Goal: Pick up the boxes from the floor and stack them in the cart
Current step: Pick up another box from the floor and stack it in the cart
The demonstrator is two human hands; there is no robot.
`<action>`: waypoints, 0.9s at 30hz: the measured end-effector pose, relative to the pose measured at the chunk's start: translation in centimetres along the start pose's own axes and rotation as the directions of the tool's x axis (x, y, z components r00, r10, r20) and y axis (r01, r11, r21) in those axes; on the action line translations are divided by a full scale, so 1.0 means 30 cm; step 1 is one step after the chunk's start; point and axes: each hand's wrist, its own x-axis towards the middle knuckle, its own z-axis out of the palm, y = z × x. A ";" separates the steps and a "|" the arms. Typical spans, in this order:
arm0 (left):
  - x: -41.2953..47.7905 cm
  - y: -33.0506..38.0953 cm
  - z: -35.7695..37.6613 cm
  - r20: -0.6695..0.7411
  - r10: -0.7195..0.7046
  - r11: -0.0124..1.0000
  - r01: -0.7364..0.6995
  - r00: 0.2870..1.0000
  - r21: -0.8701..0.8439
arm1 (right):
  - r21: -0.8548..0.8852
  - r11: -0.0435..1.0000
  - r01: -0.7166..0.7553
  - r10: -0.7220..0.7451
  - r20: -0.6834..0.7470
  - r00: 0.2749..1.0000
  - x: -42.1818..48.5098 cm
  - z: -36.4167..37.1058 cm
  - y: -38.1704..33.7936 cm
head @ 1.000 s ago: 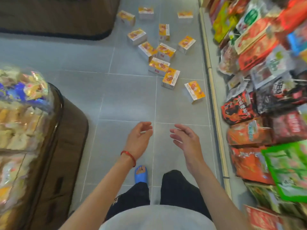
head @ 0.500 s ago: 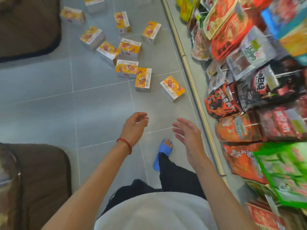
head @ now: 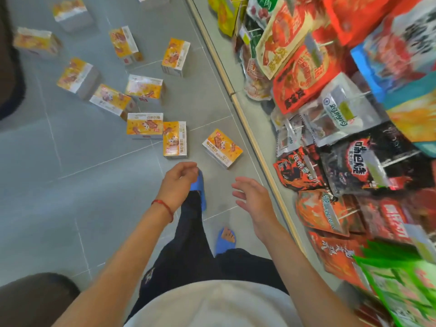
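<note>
Several orange-and-white boxes lie scattered on the grey tiled floor ahead of me. The nearest box (head: 222, 148) lies close to the shelf base, with another box (head: 175, 139) and a third box (head: 144, 126) just left of it. My left hand (head: 179, 182), with a red string on its wrist, hangs loosely curled and holds nothing, just below those boxes. My right hand (head: 253, 197) is out in front with its fingers spread, empty, below the nearest box. No cart is in view.
A shelf (head: 254, 147) full of hanging snack bags (head: 304, 79) runs along the right side. A dark brown display base (head: 35, 293) shows at the bottom left, another dark edge (head: 9, 67) at the far left. My feet in blue sandals (head: 225, 240) stand on the floor.
I have walked forward, so the boxes are now much closer to my hands. The display at the left has slid out of view. Both hands stay empty.
</note>
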 end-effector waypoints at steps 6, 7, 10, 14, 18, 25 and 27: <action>0.408 0.106 -0.031 0.034 -0.071 0.994 0.068 0.997 0.091 | 0.029 0.998 -0.059 0.061 -0.069 0.996 0.315 0.112 -0.134; 0.469 0.109 -0.031 0.059 -0.082 0.990 0.075 0.995 0.120 | 0.024 0.998 -0.056 0.057 -0.058 0.997 0.369 0.132 -0.147; 0.644 0.110 -0.019 0.083 -0.122 0.974 0.103 0.989 0.202 | 0.053 0.995 -0.080 0.084 -0.088 0.993 0.542 0.180 -0.155; 0.861 0.075 0.031 0.098 -0.186 0.950 0.153 0.978 0.274 | 0.120 0.982 -0.147 0.171 -0.229 0.958 0.756 0.197 -0.120; 1.068 -0.020 0.116 0.112 -0.245 0.918 0.193 0.963 0.347 | 0.128 0.976 -0.179 0.208 -0.281 0.937 0.978 0.170 -0.026; 1.404 -0.280 0.297 0.119 -0.266 0.872 0.186 0.957 0.452 | 0.066 0.951 -0.301 0.307 -0.264 0.914 1.419 0.108 0.244; 1.497 -0.353 0.347 0.109 -0.280 0.850 0.193 0.954 0.490 | 0.049 0.939 -0.340 0.341 -0.257 0.904 1.537 0.090 0.322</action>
